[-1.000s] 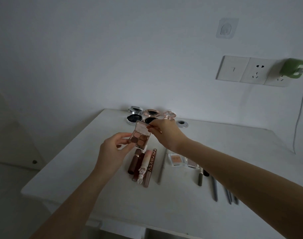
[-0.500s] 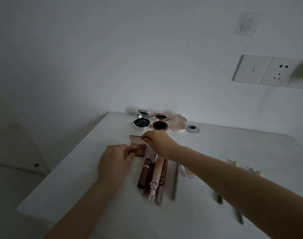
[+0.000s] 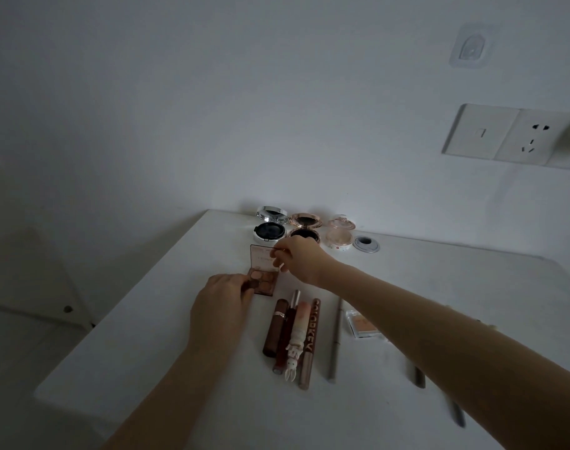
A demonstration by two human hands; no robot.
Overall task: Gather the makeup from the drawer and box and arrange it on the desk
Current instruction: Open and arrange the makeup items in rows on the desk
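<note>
An open brown eyeshadow palette (image 3: 263, 273) lies on the white desk (image 3: 153, 323), its clear lid raised toward the wall. My left hand (image 3: 220, 306) holds the palette's near left corner with curled fingers. My right hand (image 3: 298, 259) pinches the lid's right edge. Just in front lie several lip tubes (image 3: 291, 336) side by side, and a thin pencil (image 3: 335, 342) lies to their right. A small blush pan (image 3: 363, 326) shows beside my right forearm. Three open round compacts (image 3: 304, 227) stand in a row at the back by the wall.
A round cable grommet (image 3: 366, 244) sits in the desk right of the compacts. More pencils (image 3: 420, 378) lie partly hidden under my right forearm. A wall socket panel (image 3: 511, 138) and an adhesive hook (image 3: 470, 50) are on the wall. The desk's left edge drops off near the palette.
The palette came down from mid-air onto the desk behind the lip tubes, and its lid now stands open. Both hands followed it down and the view shifted left.
</note>
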